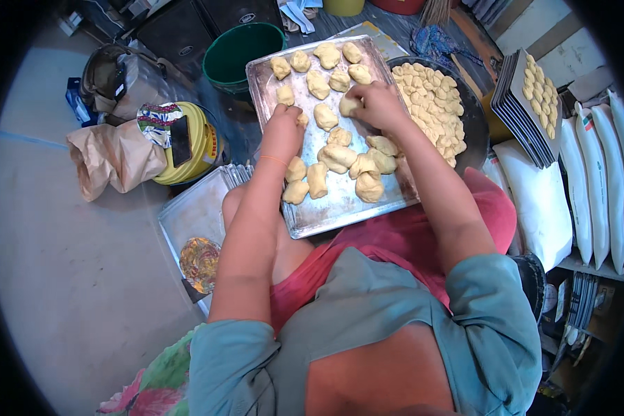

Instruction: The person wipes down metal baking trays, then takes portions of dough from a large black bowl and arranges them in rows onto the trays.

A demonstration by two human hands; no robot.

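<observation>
A metal baking tray (pixel 305 223) rests tilted across my lap, bearing several pale yellow dough pieces (pixel 318 84). Toward its left edge my left hand (pixel 284 130) curls its fingers round a small dough piece (pixel 302 120), mostly hidden by the hand. On the right side my right hand (pixel 380 105) grips another dough piece (pixel 350 105) between thumb and fingers, low over the tray. Loose rows of dough lie beyond both hands, and a closer cluster sits nearer me, including a rounded lump (pixel 369 187).
Right of the tray, a wide dark basin (pixel 475 132) is heaped with dough pieces. Stacked trays (pixel 513 104) with dough on top stand farther right, beside white sacks (pixel 534 201). At left are a green bucket (pixel 243 55), a yellow bucket (pixel 204 142) and a paper bag (pixel 114 156).
</observation>
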